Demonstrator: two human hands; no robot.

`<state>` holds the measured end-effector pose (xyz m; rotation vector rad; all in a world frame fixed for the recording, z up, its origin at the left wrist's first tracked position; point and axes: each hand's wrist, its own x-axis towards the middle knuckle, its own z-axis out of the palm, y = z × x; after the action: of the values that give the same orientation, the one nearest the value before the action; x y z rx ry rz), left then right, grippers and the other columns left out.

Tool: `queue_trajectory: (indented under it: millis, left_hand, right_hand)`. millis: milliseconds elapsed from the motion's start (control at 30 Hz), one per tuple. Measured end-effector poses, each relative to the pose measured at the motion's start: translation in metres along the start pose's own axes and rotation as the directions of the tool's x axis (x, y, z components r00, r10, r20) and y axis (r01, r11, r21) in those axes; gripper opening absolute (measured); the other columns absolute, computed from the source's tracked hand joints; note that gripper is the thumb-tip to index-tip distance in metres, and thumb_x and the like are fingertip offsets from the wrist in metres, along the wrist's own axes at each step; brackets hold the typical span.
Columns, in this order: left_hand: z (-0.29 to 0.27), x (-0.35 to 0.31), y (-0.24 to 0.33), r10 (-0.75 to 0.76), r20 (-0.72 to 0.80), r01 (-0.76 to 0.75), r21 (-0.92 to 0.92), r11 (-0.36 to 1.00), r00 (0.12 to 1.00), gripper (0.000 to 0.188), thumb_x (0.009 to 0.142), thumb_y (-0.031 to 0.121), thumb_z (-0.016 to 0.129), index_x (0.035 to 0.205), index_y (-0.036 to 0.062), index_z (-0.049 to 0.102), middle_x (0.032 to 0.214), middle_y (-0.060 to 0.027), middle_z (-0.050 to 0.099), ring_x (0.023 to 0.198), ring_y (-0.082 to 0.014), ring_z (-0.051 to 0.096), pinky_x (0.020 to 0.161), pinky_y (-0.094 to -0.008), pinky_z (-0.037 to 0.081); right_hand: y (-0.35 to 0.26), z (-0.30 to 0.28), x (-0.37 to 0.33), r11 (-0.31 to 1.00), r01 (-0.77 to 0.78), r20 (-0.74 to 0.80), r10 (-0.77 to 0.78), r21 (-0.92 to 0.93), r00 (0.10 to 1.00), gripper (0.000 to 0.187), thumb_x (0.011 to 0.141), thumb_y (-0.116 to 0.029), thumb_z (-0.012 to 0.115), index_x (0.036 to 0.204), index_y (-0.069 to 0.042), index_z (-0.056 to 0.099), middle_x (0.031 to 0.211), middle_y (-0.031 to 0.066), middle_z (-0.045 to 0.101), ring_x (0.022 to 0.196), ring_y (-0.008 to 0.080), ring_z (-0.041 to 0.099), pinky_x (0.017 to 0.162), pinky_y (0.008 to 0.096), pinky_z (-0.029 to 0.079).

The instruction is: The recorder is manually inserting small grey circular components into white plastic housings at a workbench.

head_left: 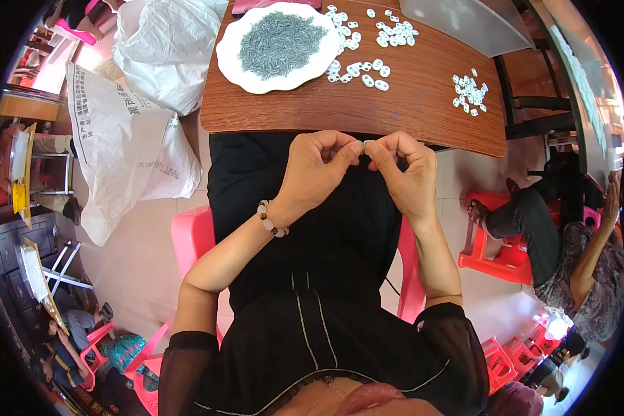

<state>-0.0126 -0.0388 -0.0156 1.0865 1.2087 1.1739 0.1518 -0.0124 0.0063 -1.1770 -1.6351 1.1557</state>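
Observation:
My left hand [312,173] and my right hand [410,179] meet just off the near edge of the wooden table [291,114], above my lap. Thumb and forefinger of each are pinched together, fingertips almost touching. A tiny piece between them is too small and covered to name. Beyond them on the table stands a white scalloped plate [227,61] heaped with small grey metal pieces [282,46], thin and rod-like. To its right lie loose white oval pieces with two holes [374,82], and a separate pile of smaller white pieces [470,96] is near the right edge.
White woven sacks [128,132] stand on the floor left of the table. A grey box-like object [468,24] sits at the far right of the tabletop. Another person [579,277] sits at right by a red stool [496,239]. My pink chair [194,239] shows beside me.

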Motion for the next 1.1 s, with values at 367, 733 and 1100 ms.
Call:
queue_trajectory:
  millis: [367, 733, 1100]
  left_hand:
    - [0.001, 0.000, -0.001, -0.065, 0.036, 0.070, -0.140, 0.988, 0.997, 0.018, 0.092, 0.015, 0.063, 0.092, -0.0024, 0.068, 0.072, -0.0019, 0.066, 0.059, -0.0025, 0.052, 0.053, -0.0176, 0.041]
    - [0.001, 0.000, -0.003, -0.001, 0.013, 0.002, -0.038, 0.999, 1.000, 0.016, 0.090, 0.012, 0.064, 0.090, -0.0033, 0.069, 0.069, -0.0023, 0.065, 0.058, -0.0037, 0.054, 0.052, -0.0179, 0.042]
    - [0.004, -0.003, -0.002, -0.012, 0.014, 0.012, -0.056, 0.998, 1.000, 0.016, 0.090, 0.010, 0.064, 0.090, -0.0041, 0.070, 0.070, -0.0035, 0.065, 0.059, -0.0046, 0.056, 0.053, -0.0185, 0.045]
  right_hand:
    - [0.011, -0.001, 0.000, 0.991, -0.070, 0.002, 0.070, 0.110, 0.998, 0.015, 0.089, -0.014, 0.067, 0.082, 0.000, 0.066, 0.065, -0.0001, 0.063, 0.059, 0.0028, 0.056, 0.054, 0.0182, 0.040]
    - [0.012, -0.002, 0.000, 0.991, -0.089, 0.021, 0.087, 0.100, 0.996, 0.016, 0.090, -0.014, 0.066, 0.082, -0.001, 0.066, 0.064, -0.0004, 0.063, 0.059, 0.0023, 0.055, 0.054, 0.0179, 0.040]
    - [0.011, -0.004, 0.000, 0.994, -0.083, 0.055, 0.079, 0.074, 0.995, 0.014, 0.088, -0.013, 0.067, 0.081, -0.001, 0.066, 0.064, 0.0006, 0.063, 0.059, 0.0036, 0.057, 0.056, 0.0184, 0.042]
